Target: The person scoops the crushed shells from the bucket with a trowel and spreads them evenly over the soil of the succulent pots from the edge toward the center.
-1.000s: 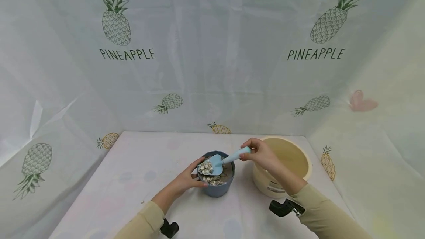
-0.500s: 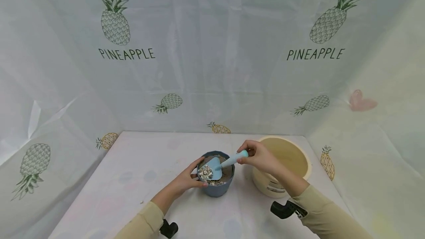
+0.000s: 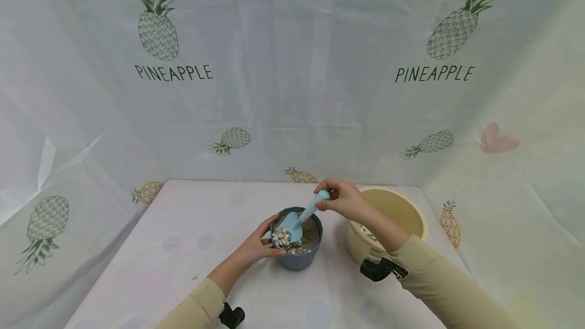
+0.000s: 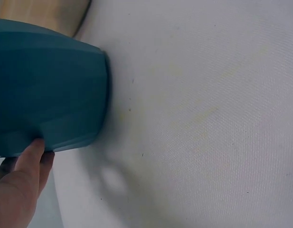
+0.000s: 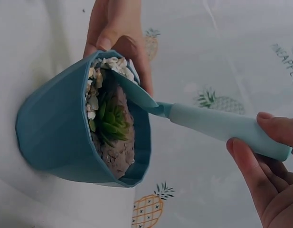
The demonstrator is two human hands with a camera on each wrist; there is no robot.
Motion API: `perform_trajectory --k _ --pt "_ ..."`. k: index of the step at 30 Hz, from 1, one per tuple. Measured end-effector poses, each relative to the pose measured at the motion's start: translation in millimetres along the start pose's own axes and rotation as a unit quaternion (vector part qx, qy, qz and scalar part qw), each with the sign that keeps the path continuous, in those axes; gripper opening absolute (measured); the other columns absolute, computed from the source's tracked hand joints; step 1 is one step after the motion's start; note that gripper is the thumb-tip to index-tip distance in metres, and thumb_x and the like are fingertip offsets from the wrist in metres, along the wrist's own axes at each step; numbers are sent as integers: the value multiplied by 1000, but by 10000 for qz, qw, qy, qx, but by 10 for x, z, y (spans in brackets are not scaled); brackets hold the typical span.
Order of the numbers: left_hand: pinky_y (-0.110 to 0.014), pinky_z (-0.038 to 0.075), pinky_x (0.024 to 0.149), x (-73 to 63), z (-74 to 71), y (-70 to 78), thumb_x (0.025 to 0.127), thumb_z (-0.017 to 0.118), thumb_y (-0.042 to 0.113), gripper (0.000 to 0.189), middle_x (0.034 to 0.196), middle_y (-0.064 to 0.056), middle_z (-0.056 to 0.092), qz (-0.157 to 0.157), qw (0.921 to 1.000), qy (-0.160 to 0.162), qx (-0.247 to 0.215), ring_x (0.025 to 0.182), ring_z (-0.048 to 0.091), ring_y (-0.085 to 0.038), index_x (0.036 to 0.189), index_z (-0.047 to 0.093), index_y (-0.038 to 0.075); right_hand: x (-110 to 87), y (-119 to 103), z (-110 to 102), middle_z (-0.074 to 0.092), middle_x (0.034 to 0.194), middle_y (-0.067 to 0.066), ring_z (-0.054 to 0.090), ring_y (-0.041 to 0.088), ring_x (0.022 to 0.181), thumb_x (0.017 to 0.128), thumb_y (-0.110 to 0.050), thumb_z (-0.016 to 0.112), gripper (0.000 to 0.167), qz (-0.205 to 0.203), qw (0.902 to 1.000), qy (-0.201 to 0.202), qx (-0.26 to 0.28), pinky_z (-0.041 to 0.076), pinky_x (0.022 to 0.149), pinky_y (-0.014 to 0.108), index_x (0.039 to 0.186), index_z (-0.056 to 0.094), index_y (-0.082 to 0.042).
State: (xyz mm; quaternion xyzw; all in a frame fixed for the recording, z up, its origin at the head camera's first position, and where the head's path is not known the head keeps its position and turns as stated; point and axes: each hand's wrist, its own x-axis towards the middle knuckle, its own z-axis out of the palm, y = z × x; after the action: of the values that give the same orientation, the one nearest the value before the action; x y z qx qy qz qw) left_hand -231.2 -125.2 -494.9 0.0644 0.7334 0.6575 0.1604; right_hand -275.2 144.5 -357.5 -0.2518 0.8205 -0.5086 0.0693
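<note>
A blue-grey flower pot (image 3: 296, 263) stands on the table, holding soil and, in the right wrist view, a green succulent (image 5: 110, 118). My left hand (image 3: 256, 246) grips the pot from the left, its thumb near the front and its fingers toward the back. With thumb and fingertips, my right hand (image 3: 345, 201) pinches the handle end of a light blue hand shovel (image 3: 313, 206). The shovel tilts blade-down into the pot's left side. Pale pebbles (image 3: 282, 236) lie at the blade's tip and along the inner left and front of the pot.
To the right of the pot stands a cream bucket (image 3: 358, 250), partly behind my right forearm, with some pebbles visible inside. A white cloth (image 3: 151, 248) covers the table, and a pineapple-print curtain (image 3: 292, 90) rises behind and at both sides. One tiny crumb (image 3: 194, 277) lies at left.
My right hand has moved left and slightly up, so the shovel's handle stands steeper and its blade tips further down. My left hand keeps its place on the flower pot.
</note>
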Motion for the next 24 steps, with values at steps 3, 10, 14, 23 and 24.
perform_trajectory --k 3,10,14,23,24 --pt "-42 53 85 6 -8 -10 76 84 3 102 157 -30 8 11 10000 -12 -23 130 34 -55 156 25 26 20 10 -3 65 91 10 68 22 79 86 -1 74 23 -52 10000 45 17 55 72 36 107 65 1" --pt "-42 53 86 -5 -8 -15 76 84 5 103 157 -28 8 -44 10000 -32 -83 131 35 -54 156 23 28 59 17 21 65 95 10 68 22 80 86 -3 74 25 -21 9999 129 -43 55 74 39 109 66 -2" --pt "-44 52 88 -9 -4 -21 77 84 6 103 157 -29 9 -37 10000 -51 -36 132 32 -55 157 23 29 74 21 28 65 97 10 68 22 82 86 -4 74 26 -4 9998 185 -85 55 72 35 111 66 -2" --pt "-48 48 94 -24 -14 -21 76 84 7 103 158 -27 9 -52 10000 -15 -7 132 33 -54 156 23 30 68 47 28 65 95 9 68 22 82 86 -2 73 27 18 9991 432 -39 56 71 35 112 66 -1" --pt "-48 48 94 -26 -16 -16 76 84 7 103 158 -27 9 -46 10000 -21 -7 132 34 -53 156 23 30 64 53 26 65 95 9 68 22 83 86 -1 73 26 26 9989 465 -11 56 71 35 112 66 -1"
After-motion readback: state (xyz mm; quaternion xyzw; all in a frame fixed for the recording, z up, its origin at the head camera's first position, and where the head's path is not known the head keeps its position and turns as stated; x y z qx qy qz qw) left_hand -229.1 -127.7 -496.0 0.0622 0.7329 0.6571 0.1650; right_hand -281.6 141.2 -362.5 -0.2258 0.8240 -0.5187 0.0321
